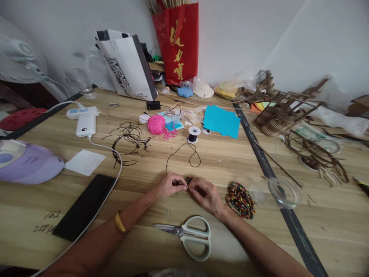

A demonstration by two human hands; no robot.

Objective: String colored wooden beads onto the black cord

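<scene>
My left hand point(172, 184) and my right hand point(205, 193) meet fingertip to fingertip above the table, both pinching. Between the fingertips shows a tiny yellow bead point(189, 187), apparently on a cord. A thin black cord point(172, 154) loops from a white-flanged spool point(193, 135) and runs down behind my left hand. Just beyond the fingertips, a few coloured beads point(188, 179) are partly hidden by my hands. To the right of my right hand lies a heap of multicoloured bead strings point(240, 201). Closer to me rest white-handled scissors point(188, 234), blades pointing left.
Cut black cords point(128, 140), pink yarn point(156, 124) and blue sheets point(221, 121) lie farther back. On the left are a black wallet-like case point(85, 207), a white cable point(117, 173) and a purple device point(31, 162). Clear tubing point(284, 193) and a wooden basket point(276, 117) stand right.
</scene>
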